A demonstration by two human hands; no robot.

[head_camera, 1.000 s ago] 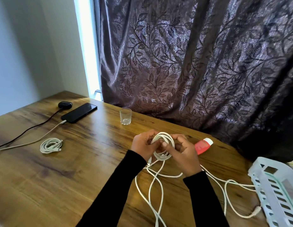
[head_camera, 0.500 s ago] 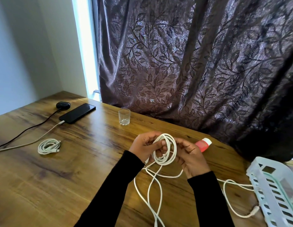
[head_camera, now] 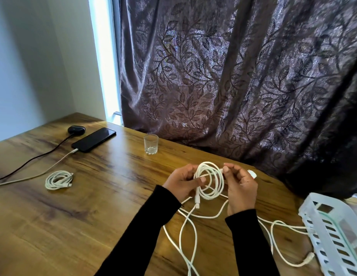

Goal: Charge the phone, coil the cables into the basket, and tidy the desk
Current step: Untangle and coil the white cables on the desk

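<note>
Both hands hold a long white cable (head_camera: 210, 181) above the wooden desk (head_camera: 94, 206), part of it wound into a loop. My left hand (head_camera: 183, 181) pinches the loop's left side, with a plug end hanging below it. My right hand (head_camera: 241, 188) grips the loop's right side. The cable's loose length trails over the desk toward the pale slotted basket (head_camera: 333, 234) at the right. A black phone (head_camera: 94, 139) lies at the far left with a white charging cable (head_camera: 54, 166) plugged in. A second white cable, coiled (head_camera: 58, 180), rests on the desk left of my hands.
A small empty glass (head_camera: 151, 144) stands near the curtain. A black earbud case (head_camera: 76, 129) with a black cord sits beside the phone. The white tip of a red-and-white object (head_camera: 252, 173) shows behind my right hand. The dark patterned curtain (head_camera: 233, 76) hangs behind the desk.
The loop between my hands has grown wider and my hands have spread apart. More of the loose cable has been drawn in from the right. The red object is now mostly hidden.
</note>
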